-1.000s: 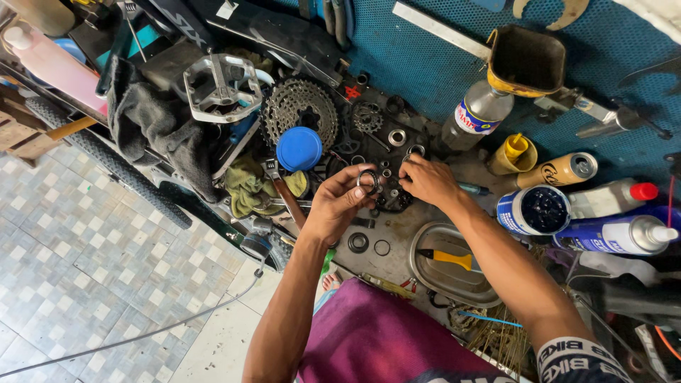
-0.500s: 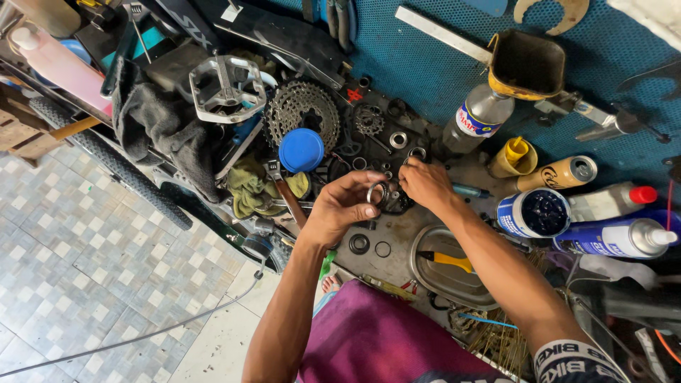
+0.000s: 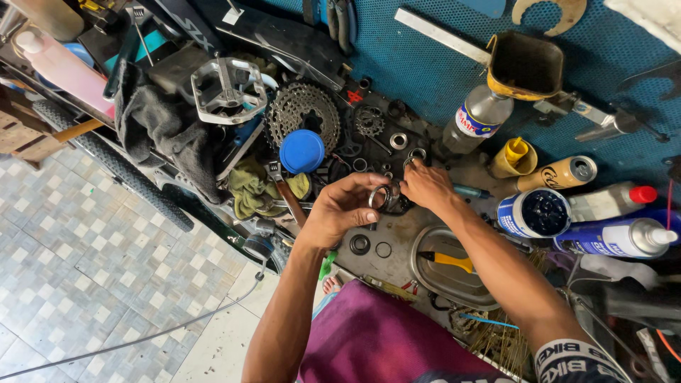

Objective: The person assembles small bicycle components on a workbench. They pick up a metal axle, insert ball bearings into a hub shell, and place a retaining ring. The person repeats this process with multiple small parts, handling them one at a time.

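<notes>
Blue lid [image 3: 301,151], yellow-handled tool [image 3: 445,261]

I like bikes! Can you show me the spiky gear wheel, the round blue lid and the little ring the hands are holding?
Spiky gear wheel [image 3: 303,113], head view, on its toothed face.
Round blue lid [image 3: 301,152], head view, centre of its top.
Little ring [image 3: 379,196], head view, on its metal rim.

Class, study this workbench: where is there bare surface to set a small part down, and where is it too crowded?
Free: the grey patch between the two black rings and the oval metal tray, below the left hand and right hand. Crowded: around the toothed cog cluster, blue round lid and cans at right.
</notes>
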